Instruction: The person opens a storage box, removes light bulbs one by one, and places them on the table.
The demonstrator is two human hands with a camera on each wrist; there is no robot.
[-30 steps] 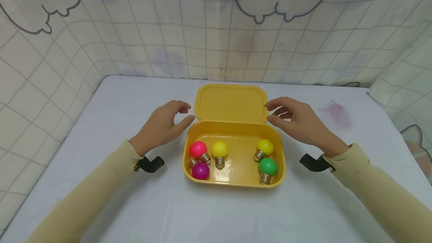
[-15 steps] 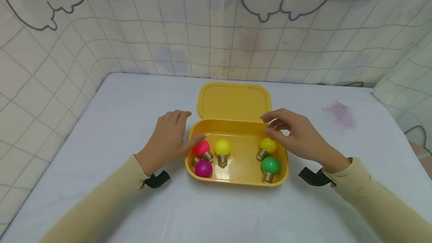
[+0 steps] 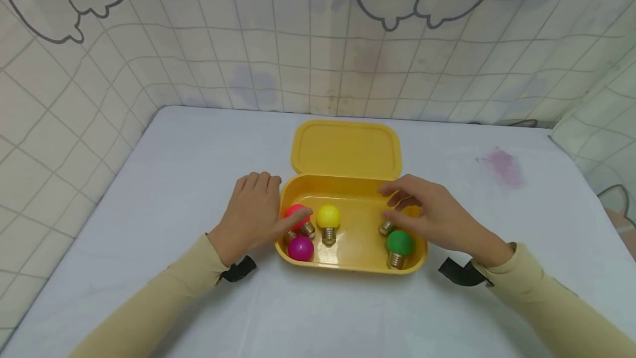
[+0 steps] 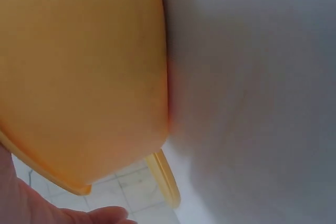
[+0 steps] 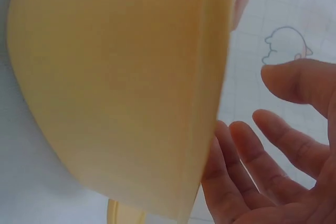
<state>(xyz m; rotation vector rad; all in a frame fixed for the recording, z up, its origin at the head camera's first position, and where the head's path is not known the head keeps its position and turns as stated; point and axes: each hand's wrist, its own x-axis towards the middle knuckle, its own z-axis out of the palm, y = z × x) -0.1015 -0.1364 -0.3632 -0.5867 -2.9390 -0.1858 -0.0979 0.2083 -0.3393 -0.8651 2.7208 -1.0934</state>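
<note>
A yellow plastic box (image 3: 355, 258) holds several small round light bulbs. On its left side lie a pink bulb (image 3: 296, 210), a purple bulb (image 3: 300, 248) and a yellow bulb (image 3: 328, 216). To the right is a green bulb (image 3: 399, 242); the metal base (image 3: 386, 228) of another bulb shows, its globe hidden by my right hand. My left hand (image 3: 250, 214) is at the box's left edge, thumb over the rim above the pink bulb, fingers extended outside. My right hand (image 3: 429, 214) hovers over the right end, fingers loosely bent, holding nothing. Both wrist views show the box's outer wall (image 4: 94, 77).
A flat yellow lid (image 3: 346, 149) lies right behind the box. Both rest on a white-covered table (image 3: 318, 314) with a pink stain (image 3: 504, 167) at right. A checked cloth (image 3: 278, 43) with line drawings hangs behind and at the sides.
Both hands have come down and nearer from beside the lid. The left thumb now reaches over the box's rim; the right hand now covers the right yellow bulb's globe. The bulbs stay put.
</note>
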